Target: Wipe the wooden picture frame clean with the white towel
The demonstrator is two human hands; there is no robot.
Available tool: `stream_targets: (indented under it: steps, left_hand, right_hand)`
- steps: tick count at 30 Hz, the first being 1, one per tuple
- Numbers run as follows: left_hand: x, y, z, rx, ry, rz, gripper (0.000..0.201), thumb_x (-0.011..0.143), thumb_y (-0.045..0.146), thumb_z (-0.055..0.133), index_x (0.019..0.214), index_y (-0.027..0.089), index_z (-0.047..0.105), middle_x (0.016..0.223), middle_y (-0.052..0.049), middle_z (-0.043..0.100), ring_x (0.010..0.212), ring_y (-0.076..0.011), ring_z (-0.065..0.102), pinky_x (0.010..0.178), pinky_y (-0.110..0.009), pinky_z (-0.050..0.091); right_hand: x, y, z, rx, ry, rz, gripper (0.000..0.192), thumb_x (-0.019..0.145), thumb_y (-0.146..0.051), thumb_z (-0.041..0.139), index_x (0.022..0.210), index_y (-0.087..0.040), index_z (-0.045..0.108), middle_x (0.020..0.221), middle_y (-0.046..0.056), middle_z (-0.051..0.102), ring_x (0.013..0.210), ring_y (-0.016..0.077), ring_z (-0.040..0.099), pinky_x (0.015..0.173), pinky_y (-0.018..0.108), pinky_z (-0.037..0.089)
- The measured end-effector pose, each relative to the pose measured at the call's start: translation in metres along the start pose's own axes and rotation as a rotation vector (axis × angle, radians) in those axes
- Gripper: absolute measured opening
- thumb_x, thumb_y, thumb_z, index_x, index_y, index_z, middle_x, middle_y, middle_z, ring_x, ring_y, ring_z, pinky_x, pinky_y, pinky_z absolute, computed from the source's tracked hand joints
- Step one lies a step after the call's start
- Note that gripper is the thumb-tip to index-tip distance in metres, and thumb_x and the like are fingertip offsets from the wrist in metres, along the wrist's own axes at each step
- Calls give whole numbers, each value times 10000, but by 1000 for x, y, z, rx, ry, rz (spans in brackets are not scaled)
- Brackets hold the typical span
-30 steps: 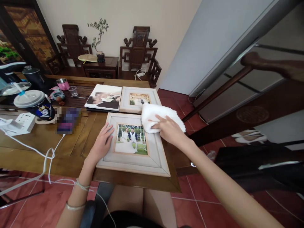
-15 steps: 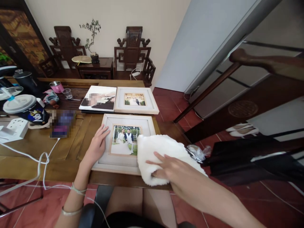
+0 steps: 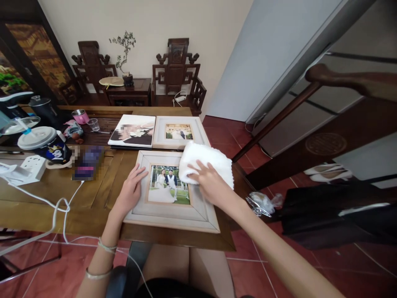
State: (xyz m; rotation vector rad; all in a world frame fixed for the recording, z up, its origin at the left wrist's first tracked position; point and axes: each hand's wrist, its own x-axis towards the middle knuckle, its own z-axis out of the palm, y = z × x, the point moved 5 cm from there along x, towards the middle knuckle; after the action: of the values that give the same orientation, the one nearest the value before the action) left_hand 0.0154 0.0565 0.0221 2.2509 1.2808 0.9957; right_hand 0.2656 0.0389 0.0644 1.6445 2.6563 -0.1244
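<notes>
A white cloth is pressed by the flat, spread right hand onto the picture frame's upper right corner, its left edge steadied by the open left hand.

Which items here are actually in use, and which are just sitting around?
In use: left hand flat on near photo frame; right hand pressing white cloth on it.
Lying about: far frame, photo print, lidded cup, power strip.

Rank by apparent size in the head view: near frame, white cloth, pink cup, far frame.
1. Near frame, largest.
2. Far frame; may be a similar size, since it lies farther off.
3. White cloth, partly under the right hand.
4. Pink cup, smallest.
</notes>
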Motion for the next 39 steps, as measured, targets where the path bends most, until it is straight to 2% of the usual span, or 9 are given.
stream_targets:
  steps: [7,11,16,22,26,29,33,36,39]
  left_hand:
    - [0,-4,3,31,-23,15,450,925,111,332,1321,156,542,1423,-132,505,1430,-235,302,1161,-512,285]
    - [-1,-4,3,26,-28,21,455,936,118,328,1349,162,513,1446,-132,479,1437,-235,283,1167,-510,273]
    - [0,-3,3,11,-69,15,444,954,163,342,1368,178,499,1453,-122,473,1443,-238,269,1173,-507,259]
    - [0,-3,2,-7,-58,3,444,944,143,334,1346,154,523,1435,-135,492,1438,-236,281,1170,-507,263]
    - [0,-3,3,-6,-46,4,444,938,130,330,1332,147,535,1424,-136,504,1436,-231,289,1169,-502,270]
    - [0,-4,3,-6,-36,15,447,938,126,332,1338,164,528,1424,-128,505,1435,-229,291,1166,-508,277]
    - [0,-5,4,-15,-20,18,446,940,126,336,1344,156,520,1428,-131,500,1437,-229,284,1168,-508,274]
    - [0,-4,4,-16,-21,12,446,938,121,335,1342,150,521,1432,-133,495,1438,-230,281,1171,-506,269]
    - [-1,-3,4,-13,-31,18,449,938,115,330,1347,141,513,1438,-140,486,1442,-227,273,1173,-498,268]
  right_hand:
    - [-86,-51,-13,176,-293,-136,624,675,47,450,1221,-183,646,1477,93,436,1422,344,230,1129,608,215]
    - [-100,-64,-21,239,-350,-200,609,689,15,465,1240,-186,628,1483,84,430,1409,340,269,1130,583,253]
    - [-56,-43,-21,206,-264,-125,697,659,93,356,1240,-184,624,1465,83,457,1392,285,327,1120,491,312]
    - [26,5,-13,-77,50,100,728,704,92,367,1390,-124,477,1541,127,321,1419,338,238,1104,537,291]
    - [40,-2,0,-147,43,60,604,763,44,423,1341,-92,534,1506,178,368,1374,402,302,1106,624,192]
    - [16,-25,3,-171,-9,9,562,760,21,469,1295,-108,583,1466,189,426,1341,424,351,1098,647,183]
    - [-37,-64,1,-139,-108,-112,521,720,-5,530,1212,-132,642,1369,191,535,1276,417,449,1074,618,288]
    - [-70,-91,-8,-66,-80,-278,507,706,-19,541,1190,-122,651,1288,185,605,1218,378,522,1046,569,375]
    - [-78,-101,-15,0,-40,-357,477,727,-35,522,1178,-118,654,1255,159,634,1201,344,545,1048,522,404]
